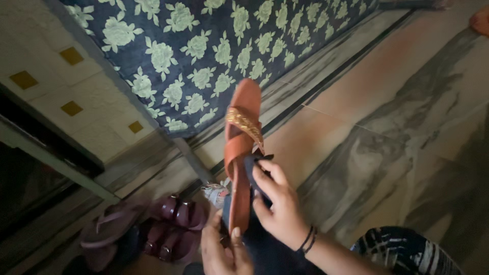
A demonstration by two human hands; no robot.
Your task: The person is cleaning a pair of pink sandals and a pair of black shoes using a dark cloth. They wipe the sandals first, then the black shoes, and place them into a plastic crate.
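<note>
Sandal (240, 137), orange-brown with crossed straps and a gold beaded band, is held up off the floor (397, 102) near the middle of the view, toe end pointing up and away from us. Our left hand (223, 249) is closed around its heel end from below, thumb lying along the sole's edge. Our right hand (277, 209), with dark bands at the wrist, is partly curled and pinches a dark cloth (253, 170) between thumb and fingertips, pressing it against the sandal's side just below the straps; more of the dark cloth hangs down between the two hands. Floor is marbled stone with dark inlaid lines. Along its upper left edge lies a dark blue sheet (204, 46) printed with pale flowers, beside a pale tiled surface (76, 91) with small yellow squares. At the lower left corner of the floor we note a mauve flip-flop (109, 226) and maroon buckled sandals (175, 224), touching one another, near the left hand. Patterned fabric (407, 252) shows at the lower right.
</note>
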